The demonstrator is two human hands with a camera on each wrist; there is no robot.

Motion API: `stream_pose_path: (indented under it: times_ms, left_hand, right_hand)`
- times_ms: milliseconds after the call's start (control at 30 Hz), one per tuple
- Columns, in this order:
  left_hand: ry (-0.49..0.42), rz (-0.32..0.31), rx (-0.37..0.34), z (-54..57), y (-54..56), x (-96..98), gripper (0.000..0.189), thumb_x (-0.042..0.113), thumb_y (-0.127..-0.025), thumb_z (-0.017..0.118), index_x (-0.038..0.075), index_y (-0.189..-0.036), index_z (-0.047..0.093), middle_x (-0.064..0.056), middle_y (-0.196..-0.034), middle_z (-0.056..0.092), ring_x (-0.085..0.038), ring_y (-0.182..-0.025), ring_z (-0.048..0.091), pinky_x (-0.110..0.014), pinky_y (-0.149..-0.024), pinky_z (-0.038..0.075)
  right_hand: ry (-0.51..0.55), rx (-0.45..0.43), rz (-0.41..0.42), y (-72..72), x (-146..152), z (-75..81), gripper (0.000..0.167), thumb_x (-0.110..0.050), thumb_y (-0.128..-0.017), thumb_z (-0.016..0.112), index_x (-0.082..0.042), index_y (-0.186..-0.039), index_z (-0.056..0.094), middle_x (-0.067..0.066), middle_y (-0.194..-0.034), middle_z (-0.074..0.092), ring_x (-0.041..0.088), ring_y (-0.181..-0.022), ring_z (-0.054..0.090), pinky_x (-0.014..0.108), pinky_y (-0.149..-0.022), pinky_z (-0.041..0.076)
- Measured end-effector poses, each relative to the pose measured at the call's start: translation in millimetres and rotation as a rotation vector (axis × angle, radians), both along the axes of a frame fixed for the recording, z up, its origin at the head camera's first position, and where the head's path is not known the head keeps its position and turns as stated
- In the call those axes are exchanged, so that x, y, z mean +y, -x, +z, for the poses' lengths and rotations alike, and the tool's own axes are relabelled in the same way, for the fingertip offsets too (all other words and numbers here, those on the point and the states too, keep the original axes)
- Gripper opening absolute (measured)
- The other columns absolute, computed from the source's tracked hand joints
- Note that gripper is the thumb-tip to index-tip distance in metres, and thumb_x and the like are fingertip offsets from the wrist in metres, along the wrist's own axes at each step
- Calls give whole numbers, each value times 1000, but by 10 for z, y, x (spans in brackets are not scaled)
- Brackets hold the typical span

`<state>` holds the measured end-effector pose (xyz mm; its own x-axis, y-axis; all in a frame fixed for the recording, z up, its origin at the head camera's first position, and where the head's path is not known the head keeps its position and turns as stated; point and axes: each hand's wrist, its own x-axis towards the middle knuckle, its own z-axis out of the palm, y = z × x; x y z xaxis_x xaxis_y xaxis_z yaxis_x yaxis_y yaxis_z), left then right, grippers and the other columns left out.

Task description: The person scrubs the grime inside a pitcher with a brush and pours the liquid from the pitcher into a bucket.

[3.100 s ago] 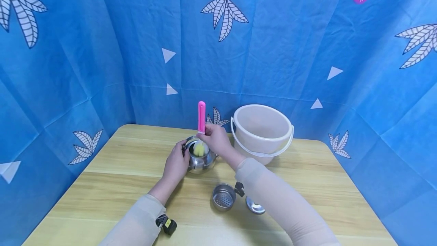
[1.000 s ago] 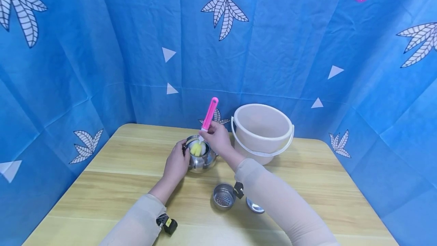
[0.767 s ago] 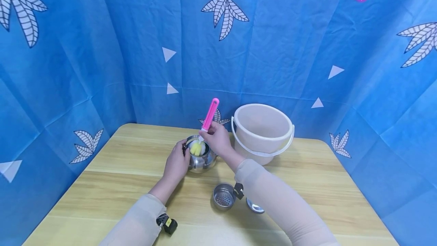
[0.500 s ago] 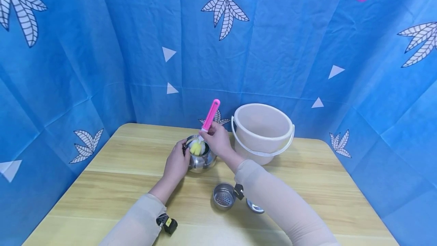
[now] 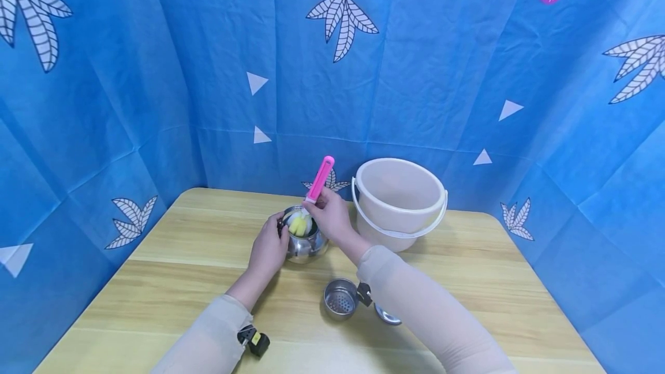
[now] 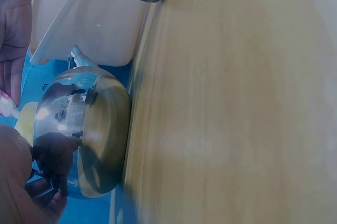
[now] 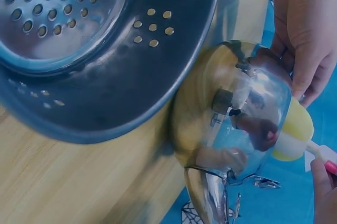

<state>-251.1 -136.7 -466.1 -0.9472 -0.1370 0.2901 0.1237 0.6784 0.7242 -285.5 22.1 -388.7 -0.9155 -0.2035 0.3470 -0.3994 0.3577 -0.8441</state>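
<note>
A shiny stainless steel teapot (image 5: 309,250) stands without its lid on the table, its spout showing in the right wrist view beside the round body. My left hand (image 5: 268,245) grips the pot at its left side, by the dark handle, which the fingers mostly hide. Between thumb and fingers, my right hand (image 5: 334,216) pinches the neck of a sponge brush (image 5: 320,179) with a pink handle. Its yellow and white sponge head (image 5: 299,225) sits in the pot's mouth, and the handle leans up to the right.
Nearer on the table are a perforated metal strainer basket (image 5: 340,301) and a round shiny metal piece (image 5: 387,314), partly hidden by the right sleeve. A whitish bucket (image 5: 397,212) with a wire-like white handle stands at the back right, before the blue curtain (image 5: 415,74).
The brush handle has gone from nearly upright to leaning right, and has lately dipped a little lower. The sponge stays in the pot's mouth. My left hand and the pot have not visibly moved.
</note>
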Motion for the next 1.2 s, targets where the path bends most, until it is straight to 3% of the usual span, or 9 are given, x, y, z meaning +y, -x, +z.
stream_pose_path:
  times_ms: [833,1200]
  left_hand:
    - [-6,-3,1,15,-21,1,46,21,-105,51,-2,-144,44,-26,-138,54,-42,-122,57,-55,-102,48]
    - [-8,0,-6,17,-13,7,46,20,-104,51,-1,-144,44,-25,-139,54,-42,-123,57,-54,-103,47]
  right_hand:
    - [-62,70,20,-11,18,-26,16,-13,-93,72,-5,-107,70,6,-106,75,18,-99,71,31,-89,57]
    - [-111,89,3,4,29,-30,13,-13,-92,74,-10,-104,72,3,-101,76,15,-95,72,32,-89,57]
